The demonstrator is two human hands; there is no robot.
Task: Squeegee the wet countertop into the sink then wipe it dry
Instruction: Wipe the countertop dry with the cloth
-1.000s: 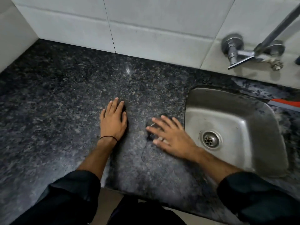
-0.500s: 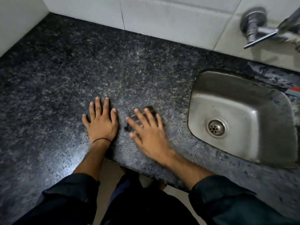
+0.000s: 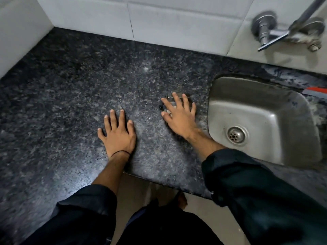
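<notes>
The dark speckled granite countertop (image 3: 67,103) fills the view, with a steel sink (image 3: 261,106) set into it at the right. My right hand (image 3: 180,119) lies flat, fingers spread, pressing a small dark grey cloth (image 3: 170,99) onto the counter just left of the sink's rim. Most of the cloth is hidden under the fingers. My left hand (image 3: 117,137) rests flat and empty on the counter, a hand's width to the left and nearer to me. A red and grey tool (image 3: 316,91), probably the squeegee, lies behind the sink at the right edge.
A wall tap (image 3: 286,30) juts out above the sink, over the drain (image 3: 236,135). White tiled walls close off the back and left. The counter's front edge runs near my body, with floor below.
My right hand slid the cloth left, away from the sink, then back right and farther from me. My left hand stayed flat on the counter.
</notes>
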